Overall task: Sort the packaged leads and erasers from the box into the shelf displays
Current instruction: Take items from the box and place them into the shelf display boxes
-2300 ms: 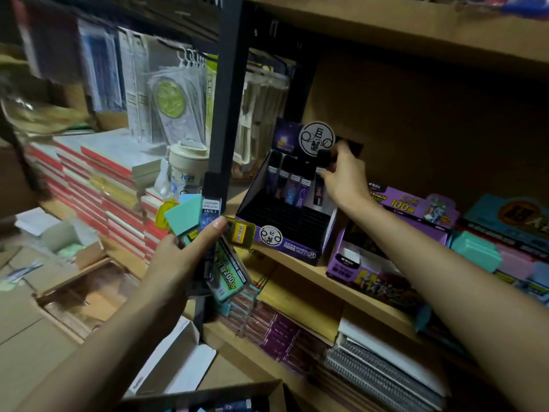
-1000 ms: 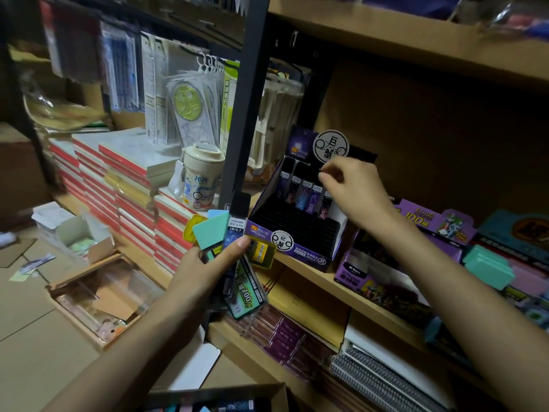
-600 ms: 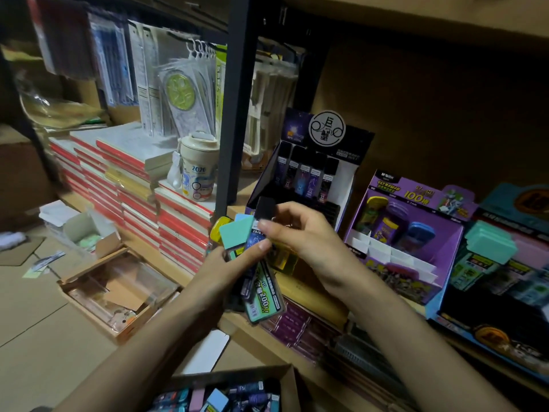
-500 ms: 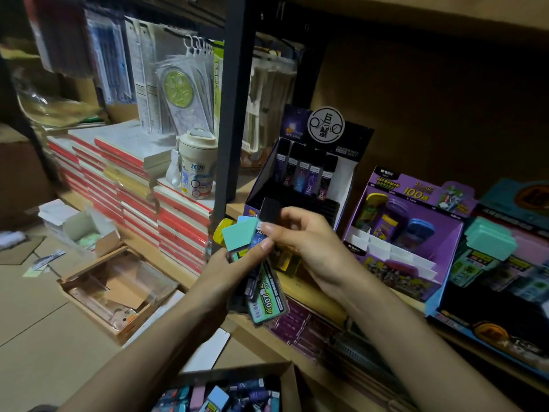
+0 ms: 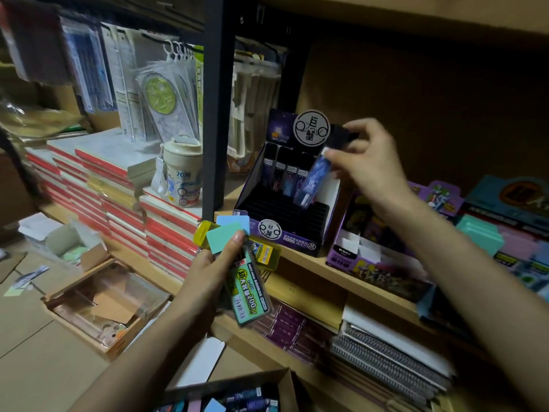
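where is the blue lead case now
In the head view the blue lead case is right of centre, pinched at its top by the right hand and tilted over the purple display box, just right of the standing cases.

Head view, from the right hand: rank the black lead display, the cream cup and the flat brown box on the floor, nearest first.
1. Black lead display: directly below the right hand, which pinches a blue lead pack over it.
2. Cream cup: left of the black post, on the red notebooks.
3. Flat brown box: lower left, on the floor.
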Tool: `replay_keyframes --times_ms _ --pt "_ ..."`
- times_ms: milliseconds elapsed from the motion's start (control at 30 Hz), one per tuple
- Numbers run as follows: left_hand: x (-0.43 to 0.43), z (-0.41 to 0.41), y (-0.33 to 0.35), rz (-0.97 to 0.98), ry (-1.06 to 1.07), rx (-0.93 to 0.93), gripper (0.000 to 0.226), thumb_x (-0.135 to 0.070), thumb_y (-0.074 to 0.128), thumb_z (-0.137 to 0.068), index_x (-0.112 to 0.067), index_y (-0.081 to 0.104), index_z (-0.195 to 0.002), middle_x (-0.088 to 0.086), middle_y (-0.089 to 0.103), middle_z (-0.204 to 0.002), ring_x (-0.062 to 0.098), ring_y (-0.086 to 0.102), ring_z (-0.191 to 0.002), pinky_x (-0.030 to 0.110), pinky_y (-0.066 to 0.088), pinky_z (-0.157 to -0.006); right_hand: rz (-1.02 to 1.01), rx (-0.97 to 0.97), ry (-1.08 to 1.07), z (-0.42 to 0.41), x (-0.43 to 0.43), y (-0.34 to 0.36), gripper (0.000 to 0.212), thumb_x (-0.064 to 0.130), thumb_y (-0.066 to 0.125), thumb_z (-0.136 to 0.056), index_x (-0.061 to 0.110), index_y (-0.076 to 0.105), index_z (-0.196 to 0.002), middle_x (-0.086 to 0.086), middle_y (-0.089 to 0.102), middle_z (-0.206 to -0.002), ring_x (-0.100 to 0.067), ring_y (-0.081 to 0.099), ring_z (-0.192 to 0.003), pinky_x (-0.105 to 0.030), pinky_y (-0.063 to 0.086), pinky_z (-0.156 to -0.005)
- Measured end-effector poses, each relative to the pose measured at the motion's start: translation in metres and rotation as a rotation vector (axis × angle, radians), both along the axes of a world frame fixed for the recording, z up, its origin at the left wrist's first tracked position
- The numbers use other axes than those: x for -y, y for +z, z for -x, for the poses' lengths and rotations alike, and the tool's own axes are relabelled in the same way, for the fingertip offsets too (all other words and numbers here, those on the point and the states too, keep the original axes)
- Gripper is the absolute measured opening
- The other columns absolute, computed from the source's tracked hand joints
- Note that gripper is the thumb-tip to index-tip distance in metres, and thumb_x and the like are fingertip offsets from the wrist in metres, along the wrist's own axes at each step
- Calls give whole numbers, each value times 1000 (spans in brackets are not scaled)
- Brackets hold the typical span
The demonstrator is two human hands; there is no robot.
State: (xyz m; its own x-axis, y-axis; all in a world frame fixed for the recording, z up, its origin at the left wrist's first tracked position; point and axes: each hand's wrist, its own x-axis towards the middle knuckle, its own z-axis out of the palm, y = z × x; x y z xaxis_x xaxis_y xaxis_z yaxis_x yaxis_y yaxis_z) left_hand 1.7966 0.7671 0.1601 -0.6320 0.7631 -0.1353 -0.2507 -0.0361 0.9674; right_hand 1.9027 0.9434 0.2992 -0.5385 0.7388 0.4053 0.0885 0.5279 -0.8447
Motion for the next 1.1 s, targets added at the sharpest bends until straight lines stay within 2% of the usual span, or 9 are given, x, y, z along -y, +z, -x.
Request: replay_keyframes --times_ms 67,133,267,400,533,767,900,967,1100 --pt "-2 3 0 4 17 -4 51 -56 55 -70 -15 68 -96 7 75 -81 21 72 -69 31 57 -60 -291 155 -117 2 -20 11 34 8 67 -83 15 53 -113 5 60 -99 -4 57 -84 -5 46 -63" --pt "-3 6 0 16 38 -4 54 -58 55 -70 -14 68 -97 7 75 -83 22 72 -71 33 57 -64 -414 234 -170 5 -39 13 31 10 65 -85 17 58 -114 10 57 -97 4 52 -80 3 37 -57" --pt "-2 9 -1 36 47 -9 57 -60 55 -68 -12 69 -94 11 74 -81 23 72 -68 33 56 -62 -444 384 -152 16 -66 0 28 11 65 -85 18 60 -111 8 58 -97 -7 54 -86 -5 34 -60" --pt "1 11 -2 60 67 -7 58 -61 54 -67 -11 68 -91 11 74 -78 24 72 -64 33 56 -57 -494 543 -173 23 -79 -13 24 11 66 -84 15 60 -107 1 58 -91 -14 53 -78 -24 39 -63" --pt "4 13 -2 69 73 -10 56 -60 54 -69 -11 68 -91 9 74 -75 23 72 -62 33 55 -59 -492 595 -180 27 -81 -18 22 13 70 -81 16 59 -100 7 52 -74 -11 51 -65 -26 37 -52" --pt "7 9 4 59 72 -15 51 -57 52 -70 -13 66 -92 3 73 -69 18 71 -58 26 54 -48 -454 614 -193 29 -83 -19 21 11 69 -82 16 59 -100 -2 57 -85 -19 56 -80 -37 50 -71" --pt "12 4 7 46 86 -7 51 -56 50 -71 -12 65 -93 3 74 -70 19 71 -59 27 54 -49 -425 626 -178 31 -84 -16 20 13 71 -80 17 55 -92 3 54 -72 -11 51 -64 -27 41 -53" --pt "14 0 7 31 105 -3 51 -57 51 -70 -14 66 -91 3 74 -71 19 71 -59 27 54 -47 -409 637 -176 31 -85 -15 20 13 72 -80 16 56 -93 5 51 -71 -9 48 -63 -24 36 -51" --pt "16 -7 9 24 104 18 53 -57 52 -69 -12 67 -92 7 74 -75 21 72 -62 29 55 -48 -418 648 -209 31 -85 -17 28 12 69 -82 13 55 -106 -3 57 -87 -19 56 -79 -33 47 -65"
